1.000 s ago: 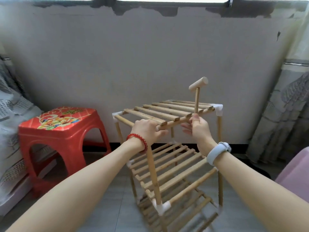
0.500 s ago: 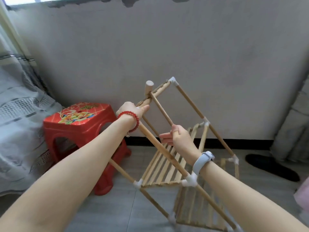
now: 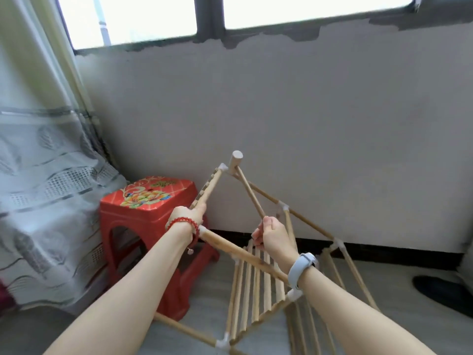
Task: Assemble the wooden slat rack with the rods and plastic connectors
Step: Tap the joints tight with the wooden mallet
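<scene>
No legible text, labels, brands or numbers anywhere in frame. Red stool [image 3: 151, 201], left of centre, carries a printed gold and multicoloured top design; any characters in it are too blurred to read.

Bare forearms, no sleeves — a red bead bracelet [image 3: 182, 222] circles the left wrist, a pale grey-white smartwatch band [image 3: 300, 269] the right.

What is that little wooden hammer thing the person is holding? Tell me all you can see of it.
The small wooden mallet is pale bare wood: a short cylindrical head on a thin round handle. The right hand grips the handle's lower end, so it slants up and left. Its head sits against the rack's top corner, beside a white plastic connector.
</scene>
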